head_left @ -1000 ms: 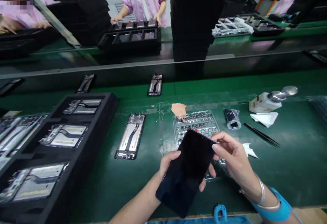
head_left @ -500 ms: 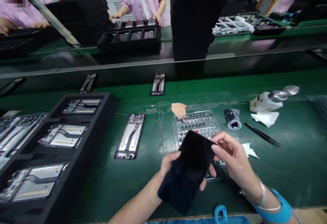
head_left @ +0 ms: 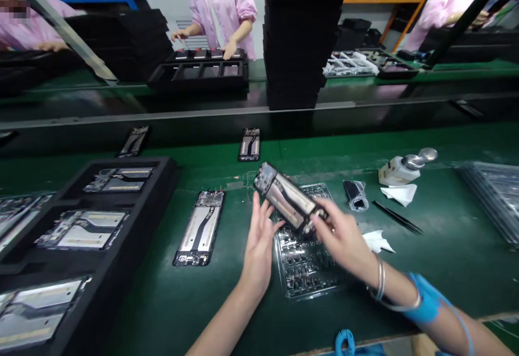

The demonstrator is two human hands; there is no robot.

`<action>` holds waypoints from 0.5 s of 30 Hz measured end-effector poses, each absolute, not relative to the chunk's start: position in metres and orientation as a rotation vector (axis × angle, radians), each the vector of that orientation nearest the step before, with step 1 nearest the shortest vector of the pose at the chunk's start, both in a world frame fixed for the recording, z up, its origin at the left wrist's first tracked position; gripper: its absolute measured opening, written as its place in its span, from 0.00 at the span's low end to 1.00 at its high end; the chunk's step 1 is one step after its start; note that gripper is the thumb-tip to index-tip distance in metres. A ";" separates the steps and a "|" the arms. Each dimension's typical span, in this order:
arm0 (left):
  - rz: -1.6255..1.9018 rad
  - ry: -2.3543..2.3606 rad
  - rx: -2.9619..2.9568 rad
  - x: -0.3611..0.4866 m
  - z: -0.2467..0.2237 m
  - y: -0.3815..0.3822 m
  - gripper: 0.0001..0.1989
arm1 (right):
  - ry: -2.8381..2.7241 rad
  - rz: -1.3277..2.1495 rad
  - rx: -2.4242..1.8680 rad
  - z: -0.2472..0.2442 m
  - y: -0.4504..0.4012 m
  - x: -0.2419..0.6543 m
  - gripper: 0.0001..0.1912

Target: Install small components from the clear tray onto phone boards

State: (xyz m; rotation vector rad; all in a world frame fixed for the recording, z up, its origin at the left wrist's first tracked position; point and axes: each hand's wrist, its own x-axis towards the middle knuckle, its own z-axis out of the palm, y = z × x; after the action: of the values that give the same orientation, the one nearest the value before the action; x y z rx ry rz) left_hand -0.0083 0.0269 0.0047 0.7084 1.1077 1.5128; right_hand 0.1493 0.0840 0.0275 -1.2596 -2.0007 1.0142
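A phone screen assembly [head_left: 286, 196], its inner side up with a dark ribbon cable along it, is gripped at its lower right end by my right hand [head_left: 338, 234]. My left hand [head_left: 259, 242] is open just under the assembly's left part, fingers spread; whether they touch it I cannot tell. Beneath lies a clear plastic tray [head_left: 310, 275] of small parts, partly covered by the assembly and my right hand. Left of my hands, another phone assembly [head_left: 199, 229] lies flat on the green bench.
At the left, a black foam tray [head_left: 133, 248] holds several phone assemblies. Tweezers [head_left: 397, 217], white wipes [head_left: 399, 193], a pump bottle [head_left: 399, 171] and a small bagged part [head_left: 356, 195] lie to the right. Stacked clear trays [head_left: 492, 199] stand far right. Co-workers in pink work across the bench.
The phone assembly has turned from its black glass face to its inner side and moved up and away. My left hand has let go of it; my right hand still grips it.
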 end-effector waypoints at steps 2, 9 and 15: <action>1.452 1.227 0.942 -0.007 0.001 0.026 0.27 | -1.582 1.335 -1.401 0.034 0.130 0.140 0.17; 1.444 1.471 1.056 -0.014 -0.024 0.037 0.21 | -1.340 1.234 -1.525 0.040 0.267 0.074 0.17; 1.520 1.424 0.775 -0.021 -0.029 0.047 0.20 | -1.439 1.197 -1.521 0.045 0.267 0.093 0.16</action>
State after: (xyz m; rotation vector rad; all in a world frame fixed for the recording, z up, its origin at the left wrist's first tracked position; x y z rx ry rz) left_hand -0.0205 0.0472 -0.0289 0.7754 1.4241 1.5203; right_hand 0.0928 0.2671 0.0447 -1.5213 -1.4388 1.1970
